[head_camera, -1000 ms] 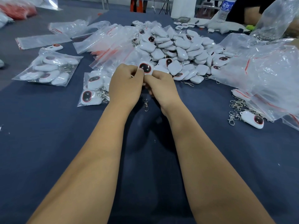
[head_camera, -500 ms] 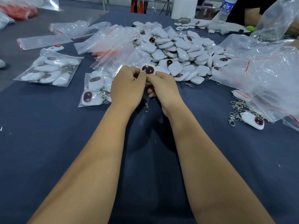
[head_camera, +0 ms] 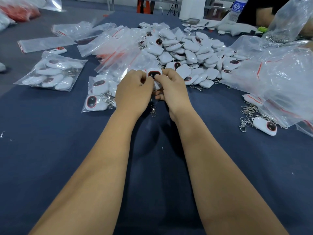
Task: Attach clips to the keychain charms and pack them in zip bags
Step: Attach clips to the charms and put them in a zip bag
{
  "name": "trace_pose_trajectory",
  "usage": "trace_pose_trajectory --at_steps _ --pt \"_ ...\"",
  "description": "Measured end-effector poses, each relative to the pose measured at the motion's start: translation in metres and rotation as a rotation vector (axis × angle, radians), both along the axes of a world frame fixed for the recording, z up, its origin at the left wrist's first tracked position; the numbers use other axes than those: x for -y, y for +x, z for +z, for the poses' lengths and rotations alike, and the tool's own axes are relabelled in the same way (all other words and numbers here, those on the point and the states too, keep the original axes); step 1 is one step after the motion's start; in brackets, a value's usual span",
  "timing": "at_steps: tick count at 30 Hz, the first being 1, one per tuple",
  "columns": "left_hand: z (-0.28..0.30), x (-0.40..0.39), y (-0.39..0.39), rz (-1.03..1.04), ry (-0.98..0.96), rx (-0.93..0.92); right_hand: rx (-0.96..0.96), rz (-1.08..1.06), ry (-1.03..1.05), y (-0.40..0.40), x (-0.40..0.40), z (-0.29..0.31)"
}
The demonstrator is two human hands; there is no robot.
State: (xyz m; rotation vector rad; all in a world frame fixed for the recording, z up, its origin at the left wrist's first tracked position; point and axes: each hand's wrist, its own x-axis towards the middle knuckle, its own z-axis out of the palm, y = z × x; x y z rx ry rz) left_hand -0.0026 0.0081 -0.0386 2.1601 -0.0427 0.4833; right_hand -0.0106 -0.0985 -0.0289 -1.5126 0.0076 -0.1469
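We pinch charm (head_camera: 154, 74) between left hand (head_camera: 133, 92) and right hand (head_camera: 171, 89) fingertips | clip (head_camera: 153, 111) dangles below fingers

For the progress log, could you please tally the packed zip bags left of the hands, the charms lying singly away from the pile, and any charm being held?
packed zip bags: 2
single loose charms: 2
held charm: 1
Total: 5

table (head_camera: 50, 150): dark blue cloth cover | upper left: second grey table (head_camera: 81, 16) | top centre: tripod legs (head_camera: 172, 7), orange stool legs (head_camera: 144, 5) | light: even, soft
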Motion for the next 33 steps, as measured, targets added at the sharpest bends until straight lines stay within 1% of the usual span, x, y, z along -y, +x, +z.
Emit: trace_pose_trajectory --at_steps 8,19,24,29,33 --pt "-0.0007 0.0001 0.0000 0.009 0.024 0.001 0.000 0.010 -0.001 0.0004 0.0003 -0.0001" --pt "0.0006 0.0000 -0.0026 -0.030 -0.055 0.011 -0.034 0.012 0.039 -0.0029 -0.0006 0.0040" --pt "0.0019 0.0010 -0.0072 -0.049 -0.106 0.066 -0.027 0.020 0.021 -0.0026 -0.0004 0.0035" --pt "0.0023 0.0026 -0.0079 -0.069 -0.057 0.080 -0.028 0.018 0.029 -0.0034 -0.0001 0.0044" --pt "0.0027 0.0015 -0.0072 -0.078 -0.064 0.061 -0.035 0.005 0.026 -0.0033 -0.0001 0.0037"
